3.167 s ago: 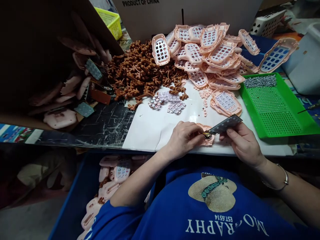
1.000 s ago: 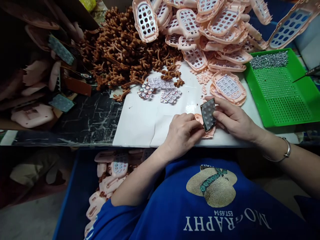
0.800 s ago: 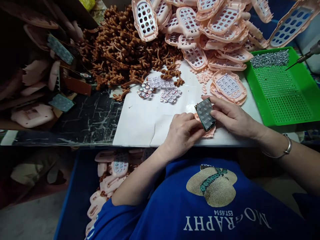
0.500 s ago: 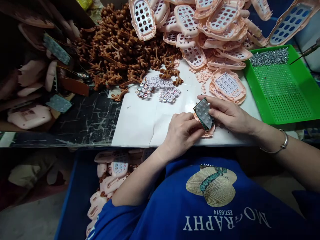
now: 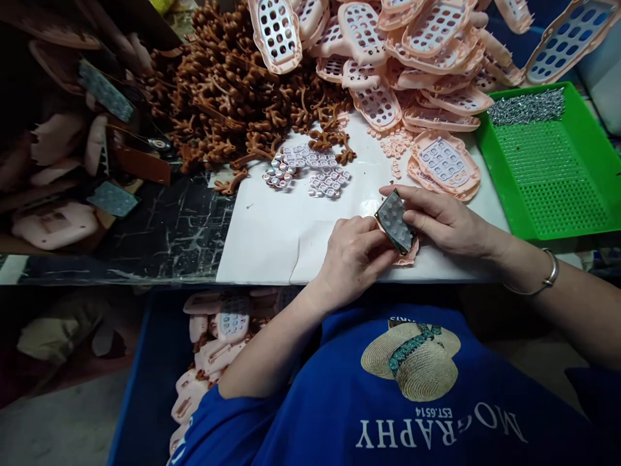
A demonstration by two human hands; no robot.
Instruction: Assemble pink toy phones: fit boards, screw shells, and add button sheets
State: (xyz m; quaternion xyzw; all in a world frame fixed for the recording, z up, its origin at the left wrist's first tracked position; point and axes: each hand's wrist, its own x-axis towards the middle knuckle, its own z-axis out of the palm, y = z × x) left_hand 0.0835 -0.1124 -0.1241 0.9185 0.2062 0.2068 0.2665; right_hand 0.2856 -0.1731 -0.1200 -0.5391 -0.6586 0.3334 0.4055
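Observation:
Between my two hands is a small circuit board with a grey rubber keypad on its face, tilted above the white work surface. My right hand pinches its upper right side between thumb and fingers. On the lower left side, my left hand has its fingers closed at the board's edge; its fingertips are partly hidden. Under the board shows the rim of a pink plastic shell, mostly covered. Beyond my right hand lies a pink shell with a white button sheet in it.
Brown branch-shaped parts are heaped at the back left, with pink shells piled at the back right. Button sheets lie mid-table. A green tray holds screws. Below the table edge, a blue bin contains pink pieces.
Both hands keep nearly the same hold on the board. The view has shifted slightly, and the dark tool tip formerly over the green tray is out of sight.

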